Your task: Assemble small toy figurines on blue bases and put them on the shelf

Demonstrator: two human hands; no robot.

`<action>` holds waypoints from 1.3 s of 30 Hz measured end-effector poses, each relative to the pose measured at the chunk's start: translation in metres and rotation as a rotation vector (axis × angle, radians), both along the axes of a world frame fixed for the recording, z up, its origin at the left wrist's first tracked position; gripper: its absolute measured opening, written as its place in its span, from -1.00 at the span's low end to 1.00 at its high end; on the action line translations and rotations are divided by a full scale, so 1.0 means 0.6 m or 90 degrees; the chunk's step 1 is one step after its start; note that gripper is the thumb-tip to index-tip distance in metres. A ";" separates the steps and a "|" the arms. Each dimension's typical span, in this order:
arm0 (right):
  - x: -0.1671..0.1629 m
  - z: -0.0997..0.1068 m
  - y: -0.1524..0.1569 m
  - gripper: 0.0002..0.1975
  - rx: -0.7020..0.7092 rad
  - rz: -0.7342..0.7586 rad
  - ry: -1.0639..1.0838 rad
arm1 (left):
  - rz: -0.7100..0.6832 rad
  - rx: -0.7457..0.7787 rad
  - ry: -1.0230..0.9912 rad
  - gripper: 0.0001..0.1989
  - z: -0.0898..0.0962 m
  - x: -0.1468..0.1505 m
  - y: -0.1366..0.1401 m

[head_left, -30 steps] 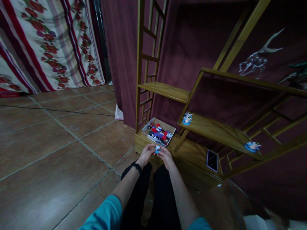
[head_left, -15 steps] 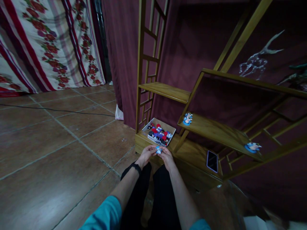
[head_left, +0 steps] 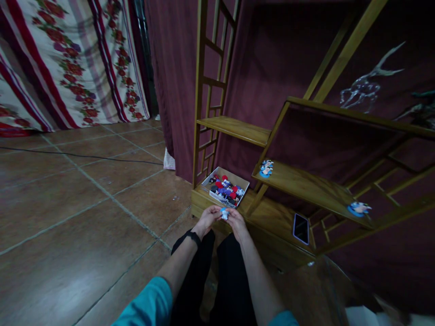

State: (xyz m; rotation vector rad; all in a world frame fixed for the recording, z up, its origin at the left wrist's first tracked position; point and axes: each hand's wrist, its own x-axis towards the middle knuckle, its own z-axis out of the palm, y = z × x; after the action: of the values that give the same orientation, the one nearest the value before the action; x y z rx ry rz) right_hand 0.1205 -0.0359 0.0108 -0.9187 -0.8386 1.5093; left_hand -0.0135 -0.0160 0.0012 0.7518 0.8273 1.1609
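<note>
Between my two hands is a small blue-and-white figurine (head_left: 224,213), held by the fingertips from both sides. My left hand (head_left: 208,218), with a dark band on its wrist, pinches its left side. On its right side the fingers of my right hand (head_left: 236,220) are closed. Just beyond my hands a white open box (head_left: 208,186) holds several small figures in red, purple, black and white. Similar blue-based figurines (head_left: 266,168) stand at the left end of the low shelf (head_left: 306,184), and another figurine (head_left: 359,208) is at its right end.
The wooden shelving unit (head_left: 234,129) rises in front of me and to the right. A phone-like device with a dark screen (head_left: 301,228) lies on its bottom board. Higher up at the right stands a clear deer ornament (head_left: 362,88). A black cable (head_left: 84,155) crosses the tiled floor.
The figurine is turned slightly between my fingers, and more of its white part shows. My hands stay in nearly the same place.
</note>
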 end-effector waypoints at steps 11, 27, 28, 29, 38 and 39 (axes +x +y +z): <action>0.005 -0.010 0.003 -0.70 -0.030 -0.042 0.027 | -0.029 0.045 -0.003 -0.73 -0.001 0.002 -0.002; 0.008 -0.022 0.008 -0.73 -0.015 -0.008 0.018 | -0.080 0.057 0.063 -0.66 0.015 -0.001 -0.010; 0.009 -0.024 0.008 -0.73 -0.014 -0.005 0.016 | -0.079 0.058 0.067 -0.67 0.015 -0.001 -0.010; 0.010 -0.025 0.009 -0.72 -0.013 -0.004 0.013 | -0.077 0.058 0.071 -0.67 0.014 -0.001 -0.010; 0.012 -0.024 0.009 -0.70 -0.041 -0.010 -0.017 | -0.051 0.034 0.085 -0.69 0.002 0.001 -0.006; 0.011 -0.022 0.008 -0.70 -0.045 -0.014 -0.023 | -0.051 0.027 0.083 -0.70 0.001 0.001 -0.005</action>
State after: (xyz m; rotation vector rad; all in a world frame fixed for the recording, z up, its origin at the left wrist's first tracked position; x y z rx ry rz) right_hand 0.1273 -0.0310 -0.0021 -1.0065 -0.8027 1.5158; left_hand -0.0126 -0.0189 0.0020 0.8959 0.8745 1.0690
